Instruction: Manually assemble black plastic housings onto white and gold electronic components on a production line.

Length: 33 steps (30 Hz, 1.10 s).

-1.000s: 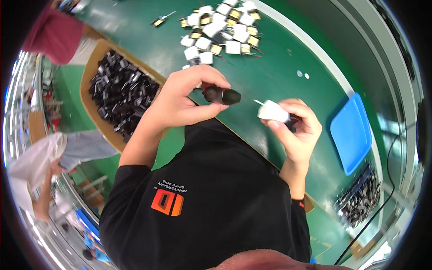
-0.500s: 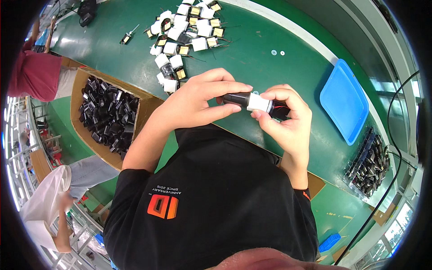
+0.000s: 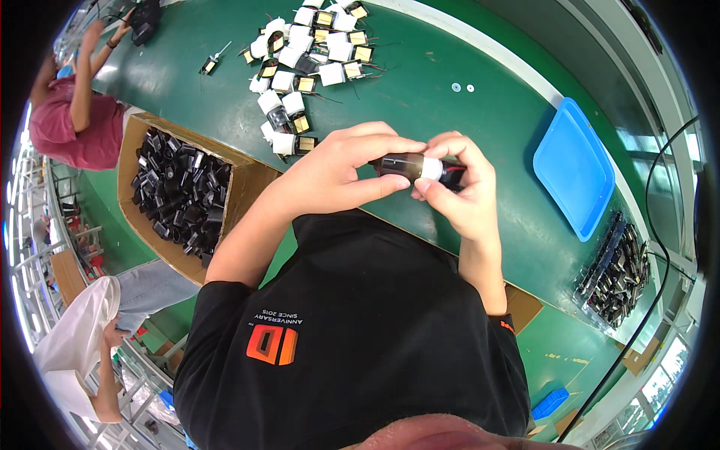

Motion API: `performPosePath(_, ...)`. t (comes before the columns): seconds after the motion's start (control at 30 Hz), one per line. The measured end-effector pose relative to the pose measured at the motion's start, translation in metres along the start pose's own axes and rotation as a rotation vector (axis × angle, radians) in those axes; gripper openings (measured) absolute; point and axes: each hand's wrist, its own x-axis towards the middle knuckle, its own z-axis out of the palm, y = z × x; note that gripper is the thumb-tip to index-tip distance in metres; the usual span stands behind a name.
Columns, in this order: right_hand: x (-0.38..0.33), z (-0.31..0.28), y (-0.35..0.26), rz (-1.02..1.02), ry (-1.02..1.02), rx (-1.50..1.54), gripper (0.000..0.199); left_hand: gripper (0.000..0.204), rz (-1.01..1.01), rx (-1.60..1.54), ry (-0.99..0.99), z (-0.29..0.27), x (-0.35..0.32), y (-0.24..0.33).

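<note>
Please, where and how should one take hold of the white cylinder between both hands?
Probably by the bare band of the white cylinder, from the right with the right hand, thumb and fingers opposed. The round body suits a pinch; its left end meets the dark sleeve, and the wired dark end is better not squeezed.

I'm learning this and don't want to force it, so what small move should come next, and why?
Probably ease the white piece a little further into the black shell, straight along its length. The left hand grips the shell, the right hand the white piece; they are lined up, and a white band shows outside the shell's rim.
</note>
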Motion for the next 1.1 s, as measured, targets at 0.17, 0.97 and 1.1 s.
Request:
performPosePath(0.17, 0.001, -0.012, 0.014, 0.116, -0.022, 0.295, 0.029, 0.058, 0.025, 0.046, 0.032, 0.003, 0.009, 0.015)
performPosePath(0.97, 0.004, -0.012, 0.067, 0.144, -0.066, 1.252, 0.026, 0.051, 0.519, 0.252, 0.256, 0.053, 0.042, 0.008)
performPosePath(1.1, 0.009, -0.010, 0.058, 0.105, -0.132, 1.288, 0.024, 0.051, 0.514, 0.252, 0.251, 0.051, 0.042, 0.008)
